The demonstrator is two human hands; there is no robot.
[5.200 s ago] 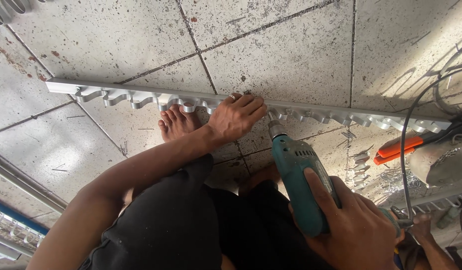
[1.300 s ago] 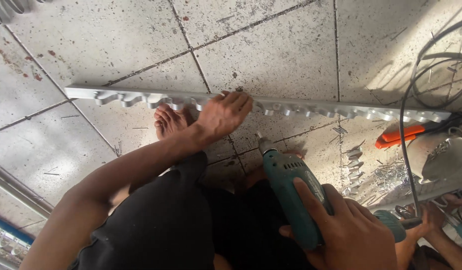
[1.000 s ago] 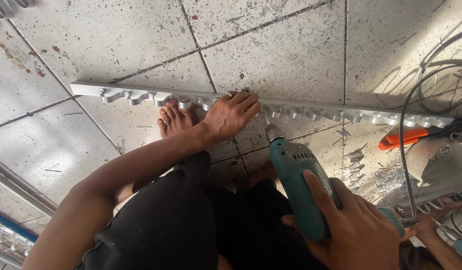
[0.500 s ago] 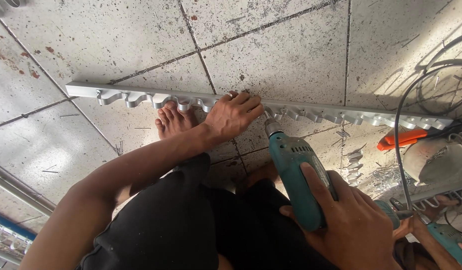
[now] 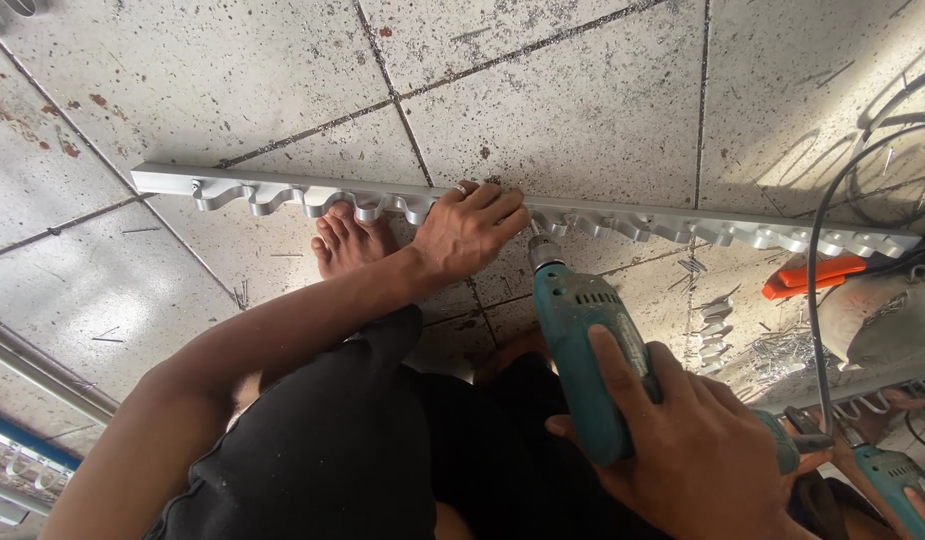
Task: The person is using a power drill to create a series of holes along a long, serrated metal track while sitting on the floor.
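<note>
Black shorts (image 5: 322,450), bare arms (bare foot (image 5: 347,240))

Bright, even daylight fills the view; the tiled floor (image 5: 582,110) looks pale and slightly washed out. Thin curved shadows fall at the upper right. Focus stays sharp across the centre, with mild wide-angle stretching toward the edges and corners

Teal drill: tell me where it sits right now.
In the head view, the teal drill is right of centre, gripped by the right hand, its tip at the grey scalloped rail on the tiled floor, just right of the left hand.
</note>
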